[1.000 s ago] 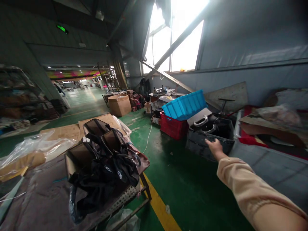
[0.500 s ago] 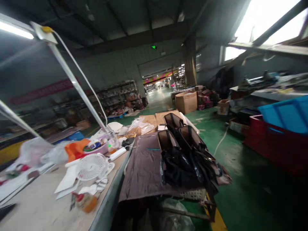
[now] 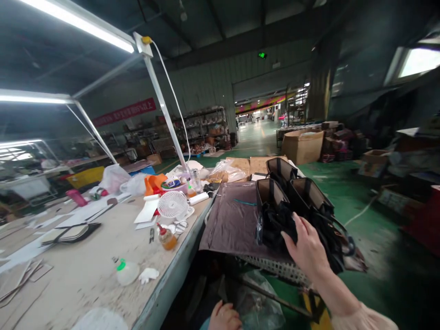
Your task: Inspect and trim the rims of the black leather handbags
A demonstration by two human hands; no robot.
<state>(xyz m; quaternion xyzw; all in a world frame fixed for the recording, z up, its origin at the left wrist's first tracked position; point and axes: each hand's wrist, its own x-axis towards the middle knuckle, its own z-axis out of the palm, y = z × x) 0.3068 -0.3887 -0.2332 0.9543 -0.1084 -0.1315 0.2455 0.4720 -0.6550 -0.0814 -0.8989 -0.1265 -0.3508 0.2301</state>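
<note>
My right hand (image 3: 307,247) reaches out to a heap of dark brown bags (image 3: 297,201) with black handles on a low cart. Its fingers lie on the black material at the near end of the heap, slightly curled; I cannot see whether they grip it. My left hand (image 3: 225,317) shows at the bottom edge, knuckles up and fingers curled in, with nothing visible in it. A brown sheet (image 3: 232,217) covers the cart to the left of the bags.
A long worktable (image 3: 85,270) on the left bears a small white fan (image 3: 173,205), bottles, paper and a dark folder. A cardboard box (image 3: 302,146) and crates stand across the green floor on the right. An aisle runs back between them.
The view has swung left from the crates to the worktable. My right hand, at a black crate a second ago, left the view and now rests on the bags. My left hand has come into view.
</note>
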